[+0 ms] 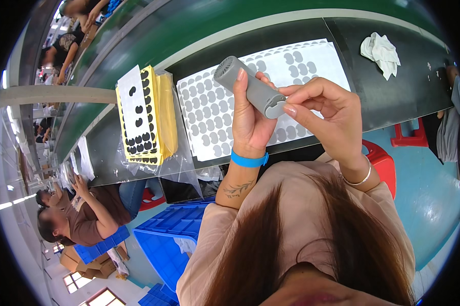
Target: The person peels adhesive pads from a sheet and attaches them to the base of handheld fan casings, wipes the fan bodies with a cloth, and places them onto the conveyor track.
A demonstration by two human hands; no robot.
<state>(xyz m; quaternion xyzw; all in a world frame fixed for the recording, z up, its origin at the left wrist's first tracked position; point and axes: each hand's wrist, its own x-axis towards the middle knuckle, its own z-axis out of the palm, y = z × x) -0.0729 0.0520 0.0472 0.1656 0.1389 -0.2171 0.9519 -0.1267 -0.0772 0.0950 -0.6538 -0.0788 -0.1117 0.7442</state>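
Observation:
My left hand [251, 125] is wrapped round a grey cylindrical device [251, 84] with a slotted round grille at its far end, and holds it tilted above the table. At the device's near end a rounded light grey sticker [275, 110] lies over the end face. Thumb and forefinger of my right hand [332, 109] pinch together at the sticker's right edge. Beneath both hands spread large white sheets [209, 117] with rows of grey kidney-shaped stickers; several places on the top sheet are bare. My hands hide part of these sheets.
On the left, a stack of yellow-backed sheets [168, 109] with black stickers rests on clear plastic. A crumpled white tissue [380, 53] lies at the back right. Blue crates [163, 229] and a red stool [380, 166] stand below the table. Another person [89, 214] sits at the left.

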